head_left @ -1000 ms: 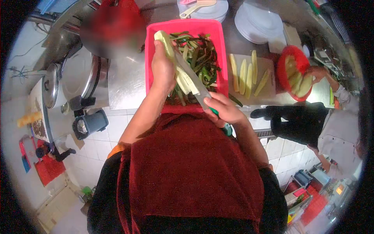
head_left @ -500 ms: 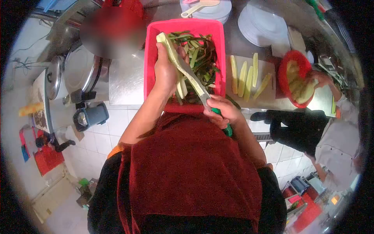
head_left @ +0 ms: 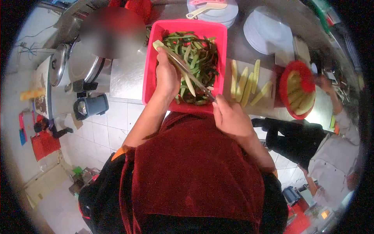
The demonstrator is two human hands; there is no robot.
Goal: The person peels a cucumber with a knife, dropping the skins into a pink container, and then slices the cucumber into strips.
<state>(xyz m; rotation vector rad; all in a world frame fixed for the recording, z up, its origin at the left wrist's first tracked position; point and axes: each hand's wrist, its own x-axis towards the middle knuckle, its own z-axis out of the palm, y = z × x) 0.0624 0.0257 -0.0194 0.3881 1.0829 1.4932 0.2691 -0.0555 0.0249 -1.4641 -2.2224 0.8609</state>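
My left hand (head_left: 168, 76) is closed round a pale green peeled vegetable (head_left: 158, 44) over the left side of a pink bin (head_left: 152, 66). Green peelings and strips (head_left: 194, 58) lie heaped in the bin. In my right hand (head_left: 232, 117), at the bin's near right corner, is a knife (head_left: 196, 82). Its blade points up and left and lies along the vegetable. The knife's handle is hidden in my fist. Several peeled pieces (head_left: 243, 84) lie on a board (head_left: 265, 76) right of the bin.
A red bowl (head_left: 284, 89) with peeled vegetables stands at the right, near a co-worker's arm (head_left: 331, 91). Behind are stacked white plates (head_left: 269, 31) and more plates (head_left: 222, 13) under a pale-handled utensil (head_left: 206, 8). Large lidded pots (head_left: 83, 64) stand at the left.
My right hand has turned over, knuckles up, and its green knife handle no longer shows. The blade now lies across the vegetable. The co-worker's hand has moved off the bowl's contents.
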